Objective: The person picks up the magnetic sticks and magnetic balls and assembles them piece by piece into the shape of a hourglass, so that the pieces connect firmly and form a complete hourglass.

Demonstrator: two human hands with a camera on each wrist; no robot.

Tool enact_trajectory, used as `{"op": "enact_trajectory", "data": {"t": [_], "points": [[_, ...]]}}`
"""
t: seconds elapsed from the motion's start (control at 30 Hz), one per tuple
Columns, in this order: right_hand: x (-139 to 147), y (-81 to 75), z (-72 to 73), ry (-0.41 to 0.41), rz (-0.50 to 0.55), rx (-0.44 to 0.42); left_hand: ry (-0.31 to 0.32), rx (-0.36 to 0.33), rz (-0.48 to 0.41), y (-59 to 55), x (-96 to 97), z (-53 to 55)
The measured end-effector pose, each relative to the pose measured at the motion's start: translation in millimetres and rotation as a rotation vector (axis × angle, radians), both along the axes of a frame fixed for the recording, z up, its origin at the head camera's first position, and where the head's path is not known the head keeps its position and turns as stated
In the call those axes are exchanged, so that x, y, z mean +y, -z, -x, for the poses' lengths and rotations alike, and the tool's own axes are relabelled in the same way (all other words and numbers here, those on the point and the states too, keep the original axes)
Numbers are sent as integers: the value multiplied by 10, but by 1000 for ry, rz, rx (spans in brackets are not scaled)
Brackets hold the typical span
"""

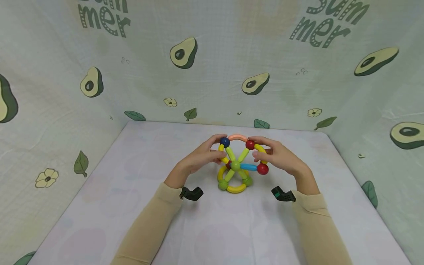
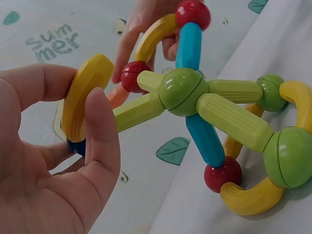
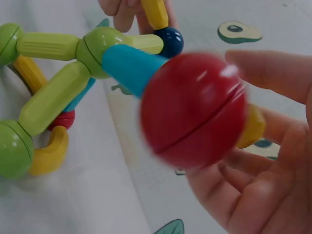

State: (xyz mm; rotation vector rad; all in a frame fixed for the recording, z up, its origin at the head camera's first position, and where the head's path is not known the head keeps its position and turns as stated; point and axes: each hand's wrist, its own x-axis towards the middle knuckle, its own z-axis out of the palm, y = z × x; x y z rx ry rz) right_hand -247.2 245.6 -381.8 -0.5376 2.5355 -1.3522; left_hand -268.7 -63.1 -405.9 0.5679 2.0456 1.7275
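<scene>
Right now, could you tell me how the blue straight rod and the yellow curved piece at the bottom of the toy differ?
The blue straight rod is straight and blue; the yellow curved piece is bent and yellow. The rod runs from the green hub up to a red ball, off the table; the curved piece lies on the table between a red and a green ball. Both are ribbed.

Avocado-print cloth walls [image 1: 212, 84] (lettered "Summer") surround a pale table [image 1: 109, 206].

left hand [image 1: 202, 157] fingers curled, pinching; right hand [image 1: 279, 156] likewise

Cloth-draped tabletop booth [image 1: 99, 206], avocado-print backdrop [image 1: 183, 53]
</scene>
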Motion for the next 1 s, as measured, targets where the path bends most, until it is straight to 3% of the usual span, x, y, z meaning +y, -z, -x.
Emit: {"op": "enact_trajectory", "data": {"t": [0.13, 0.23, 0.4, 0.6, 1.0], "points": [[80, -4, -29, -105, -2, -41, 31, 7, 1, -8, -18, -9], [88, 9, -19, -118, 31, -52, 49, 9, 4, -8, -28, -19], [65, 15, 0, -75, 56, -48, 61, 6, -4, -9, -35, -21], [46, -15, -20, 7, 15, -21, 75, 10, -12, -16, -27, -5], [-19, -41, -75, 40, -116, 119, 76, 5, -13, -8, -14, -14]]}}
